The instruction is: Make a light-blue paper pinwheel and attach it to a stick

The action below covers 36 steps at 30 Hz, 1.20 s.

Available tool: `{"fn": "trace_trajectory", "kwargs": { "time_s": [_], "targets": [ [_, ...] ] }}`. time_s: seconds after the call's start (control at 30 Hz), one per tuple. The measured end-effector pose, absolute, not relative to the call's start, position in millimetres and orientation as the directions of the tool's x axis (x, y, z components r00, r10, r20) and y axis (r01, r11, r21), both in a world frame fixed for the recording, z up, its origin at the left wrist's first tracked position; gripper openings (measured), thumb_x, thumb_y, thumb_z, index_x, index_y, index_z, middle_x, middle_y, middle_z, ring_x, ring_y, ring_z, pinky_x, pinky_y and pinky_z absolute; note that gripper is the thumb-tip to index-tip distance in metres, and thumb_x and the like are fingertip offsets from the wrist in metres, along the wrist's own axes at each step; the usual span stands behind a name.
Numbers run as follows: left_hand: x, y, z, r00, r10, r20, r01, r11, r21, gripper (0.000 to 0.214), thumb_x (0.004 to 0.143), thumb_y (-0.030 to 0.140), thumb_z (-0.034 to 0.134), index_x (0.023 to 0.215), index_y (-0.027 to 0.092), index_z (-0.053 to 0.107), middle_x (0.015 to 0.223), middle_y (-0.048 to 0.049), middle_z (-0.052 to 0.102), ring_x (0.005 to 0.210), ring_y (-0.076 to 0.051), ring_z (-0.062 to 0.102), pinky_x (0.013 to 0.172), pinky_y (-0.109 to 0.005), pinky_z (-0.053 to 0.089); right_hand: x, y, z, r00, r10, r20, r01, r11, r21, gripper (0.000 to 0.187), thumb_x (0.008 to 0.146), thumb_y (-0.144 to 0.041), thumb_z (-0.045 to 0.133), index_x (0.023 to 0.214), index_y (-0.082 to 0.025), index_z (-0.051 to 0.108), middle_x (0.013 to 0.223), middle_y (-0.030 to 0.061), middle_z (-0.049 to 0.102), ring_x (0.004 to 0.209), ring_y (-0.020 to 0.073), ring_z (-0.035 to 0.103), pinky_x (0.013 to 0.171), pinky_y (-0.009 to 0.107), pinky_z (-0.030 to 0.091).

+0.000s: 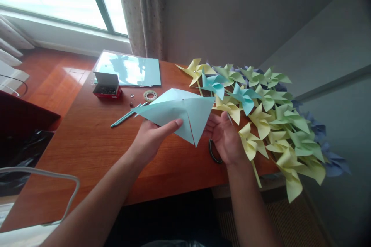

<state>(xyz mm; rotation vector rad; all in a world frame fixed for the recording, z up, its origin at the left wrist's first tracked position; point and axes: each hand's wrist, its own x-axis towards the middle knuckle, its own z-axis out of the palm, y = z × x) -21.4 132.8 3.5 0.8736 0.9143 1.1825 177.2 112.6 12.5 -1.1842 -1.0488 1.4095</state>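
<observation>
A light blue sheet of paper [169, 104] is held above the table, creased and slightly bent. A slit runs from its near corner toward the middle, where a small dark mark shows. My left hand [153, 139] is closed on its near left side, thumb on top and fingers underneath. Beside the sheet's right edge is my right hand [224, 137], palm turned up and fingers apart, with the fingertips near or partly behind the paper. Whether they touch it I cannot tell. Under my right hand a black loop [213, 151] shows, perhaps a scissors handle.
Finished paper pinwheels [268, 123] in yellow, green, blue and purple cover the table's right side. An open red box [108, 90], a tape roll [150, 95] and blue sticks [126, 117] lie left. Behind them are blue sheets in clear plastic [127, 70]. A white cable [75, 185] curves at front left.
</observation>
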Motion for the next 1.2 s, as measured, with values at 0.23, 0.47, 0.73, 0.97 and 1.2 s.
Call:
{"fn": "trace_trajectory", "kwargs": {
  "time_s": [0.23,0.47,0.73,0.97,1.2],
  "targets": [
    [-24.1,129.8,6.9,0.339,0.922,-0.185,-0.263,0.282,0.923,0.054,0.065,0.022,0.089,0.116,0.019,0.074,0.11,-0.0097,0.078,0.106,-0.035,0.07,0.087,-0.039,0.059,170.3,145.6,8.6,0.06,0.993,-0.101,-0.387,-0.07,-0.92,0.039,0.086,-0.057,0.064,0.101,-0.022,0.075,0.102,0.0074,0.08,0.111,0.0329,0.071,0.091,0.047,0.06],
    [-19.6,137.0,10.0,0.22,0.961,-0.168,-0.367,0.242,0.898,0.043,0.078,0.031,0.082,0.117,0.016,0.074,0.119,-0.0105,0.076,0.114,-0.032,0.068,0.097,-0.038,0.054,165.6,143.6,-6.9,0.26,0.966,0.002,-0.284,0.078,-0.956,0.026,0.079,-0.033,0.079,0.102,-0.023,0.074,0.102,0.0024,0.079,0.106,0.0268,0.073,0.093,0.042,0.061],
    [-18.8,142.2,3.3,0.007,0.978,-0.21,-0.459,0.19,0.868,0.031,0.08,0.037,0.08,0.104,0.018,0.074,0.099,-0.0067,0.078,0.085,-0.023,0.072,0.07,-0.029,0.055,168.6,137.2,-10.4,0.214,0.977,-0.017,-0.069,-0.003,-0.998,0.028,0.084,-0.044,0.072,0.102,-0.023,0.073,0.105,0.0057,0.079,0.101,0.0274,0.074,0.083,0.041,0.063],
    [-20.8,145.0,-0.1,-0.036,0.981,-0.189,-0.395,0.16,0.905,0.025,0.081,0.033,0.078,0.1,0.018,0.073,0.094,-0.0044,0.075,0.081,-0.019,0.067,0.069,-0.026,0.051,169.4,139.7,-15.5,0.272,0.962,-0.002,-0.122,0.032,-0.992,0.028,0.079,-0.04,0.08,0.099,-0.022,0.075,0.102,0.0047,0.079,0.089,0.0232,0.073,0.08,0.038,0.062],
    [-30.6,144.3,5.6,-0.304,0.898,0.319,0.201,-0.266,0.943,0.045,0.084,0.019,0.072,0.127,0.027,0.062,0.133,-0.0067,0.061,0.121,-0.024,0.058,0.097,-0.032,0.047,168.9,140.4,-16.2,0.252,0.967,0.044,0.004,0.044,-0.999,0.023,0.08,-0.039,0.078,0.095,-0.021,0.075,0.089,0.002,0.077,0.083,0.0207,0.07,0.079,0.034,0.058]
  ]
}}
